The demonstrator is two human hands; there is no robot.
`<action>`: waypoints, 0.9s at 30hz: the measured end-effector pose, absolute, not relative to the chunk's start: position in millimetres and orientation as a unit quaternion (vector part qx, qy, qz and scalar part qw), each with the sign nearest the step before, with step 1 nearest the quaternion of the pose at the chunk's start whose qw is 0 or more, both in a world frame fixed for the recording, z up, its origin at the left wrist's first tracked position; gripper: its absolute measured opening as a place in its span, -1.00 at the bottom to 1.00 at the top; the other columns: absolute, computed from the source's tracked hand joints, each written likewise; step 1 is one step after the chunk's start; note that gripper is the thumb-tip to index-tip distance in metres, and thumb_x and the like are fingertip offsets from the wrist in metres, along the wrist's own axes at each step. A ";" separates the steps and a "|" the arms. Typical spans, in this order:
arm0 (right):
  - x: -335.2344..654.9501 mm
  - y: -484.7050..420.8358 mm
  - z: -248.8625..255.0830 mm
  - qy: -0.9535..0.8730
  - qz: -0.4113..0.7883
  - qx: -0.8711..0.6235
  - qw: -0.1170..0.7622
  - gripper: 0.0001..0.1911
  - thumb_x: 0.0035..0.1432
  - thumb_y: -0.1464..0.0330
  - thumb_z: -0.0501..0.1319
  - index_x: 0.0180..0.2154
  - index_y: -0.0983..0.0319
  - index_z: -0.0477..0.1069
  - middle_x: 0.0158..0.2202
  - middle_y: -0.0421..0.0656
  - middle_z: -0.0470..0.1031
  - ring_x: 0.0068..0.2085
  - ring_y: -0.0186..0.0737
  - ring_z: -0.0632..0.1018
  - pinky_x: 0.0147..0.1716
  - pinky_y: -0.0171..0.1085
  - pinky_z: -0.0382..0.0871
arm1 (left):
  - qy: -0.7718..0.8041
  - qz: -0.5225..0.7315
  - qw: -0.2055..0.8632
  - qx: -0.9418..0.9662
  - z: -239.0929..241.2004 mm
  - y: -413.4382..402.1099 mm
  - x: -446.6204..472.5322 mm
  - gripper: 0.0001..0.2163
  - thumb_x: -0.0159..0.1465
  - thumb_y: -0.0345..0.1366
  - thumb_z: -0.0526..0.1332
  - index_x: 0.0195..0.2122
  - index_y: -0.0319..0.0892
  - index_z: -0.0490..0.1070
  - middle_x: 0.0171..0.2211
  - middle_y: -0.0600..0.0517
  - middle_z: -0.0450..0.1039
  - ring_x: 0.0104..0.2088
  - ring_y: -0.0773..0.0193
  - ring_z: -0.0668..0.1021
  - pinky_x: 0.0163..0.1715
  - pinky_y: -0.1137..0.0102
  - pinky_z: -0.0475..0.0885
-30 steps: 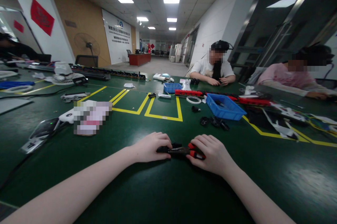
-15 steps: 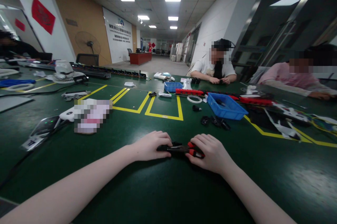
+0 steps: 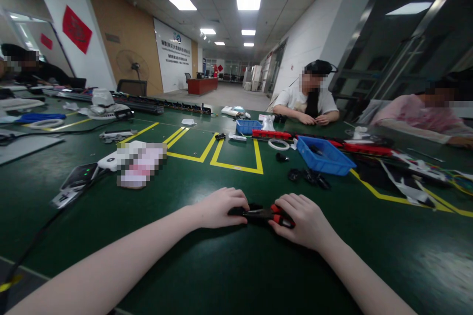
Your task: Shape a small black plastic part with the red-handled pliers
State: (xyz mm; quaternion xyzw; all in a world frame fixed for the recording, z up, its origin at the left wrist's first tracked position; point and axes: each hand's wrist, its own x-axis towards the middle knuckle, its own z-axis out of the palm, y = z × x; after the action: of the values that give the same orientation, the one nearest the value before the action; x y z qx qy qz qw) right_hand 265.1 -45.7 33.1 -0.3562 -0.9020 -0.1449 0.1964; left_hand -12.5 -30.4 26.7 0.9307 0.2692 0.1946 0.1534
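Through the head camera I have the left hand (image 3: 223,209) pinching a small black piece (image 3: 236,211) between thumb and fingers, and the right hand (image 3: 305,219) wrapped around the red handles of one pair of pliers (image 3: 261,214). The pliers lie crosswise between the two hands, just over the green table (image 3: 236,265), nose toward the left fingers; whether the jaws grip the black piece, I can't make out.

Beyond the right hand I count two blue bins. The larger bin (image 3: 345,168) has something dark inside, too shadowed for me to count. The smaller bin (image 3: 249,130) stands farther back; its contents don't read from here.

In front of the larger bin I see a cluster of black parts (image 3: 309,177), about three, then one more black part (image 3: 282,157) nearer its left side. One white ring (image 3: 279,144) lies between the bins. To the left there's one phone-like pinkish slab (image 3: 138,174), blurred out. Farther out, I count three people at the table, two on the right and one far left.
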 end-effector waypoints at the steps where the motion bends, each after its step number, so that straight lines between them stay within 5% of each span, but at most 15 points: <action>1: 265.2 -45.4 32.8 -0.902 -0.147 -0.353 0.200 -0.70 0.16 0.17 0.24 -0.21 0.28 0.48 -0.27 -0.03 0.56 -0.30 -0.13 0.53 -0.30 -0.18 0.37 | 0.271 0.192 0.153 0.931 27.5 -30.7 -12.6 -0.81 0.29 -0.22 0.30 -0.11 -0.14 0.43 -0.07 -0.01 0.47 -0.09 0.16 0.52 -0.11 0.31 0.36; 27: 268.9 -40.7 27.1 -0.901 -0.158 -0.325 0.238 -0.67 0.15 0.12 0.24 -0.21 0.24 0.49 -0.26 -0.03 0.58 -0.28 -0.11 0.55 -0.33 -0.17 0.37 | 0.270 0.185 0.179 0.928 29.7 -29.3 -12.4 -0.84 0.35 -0.24 0.20 -0.10 -0.15 0.46 -0.06 -0.03 0.46 -0.08 0.16 0.51 -0.01 0.25 0.37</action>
State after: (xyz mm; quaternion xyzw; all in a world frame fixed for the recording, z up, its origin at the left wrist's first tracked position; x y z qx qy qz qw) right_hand 268.9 -40.7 27.1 -0.3252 -0.9014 -0.1580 0.2383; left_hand -12.4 -29.3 29.7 0.9277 0.2703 0.1848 0.1793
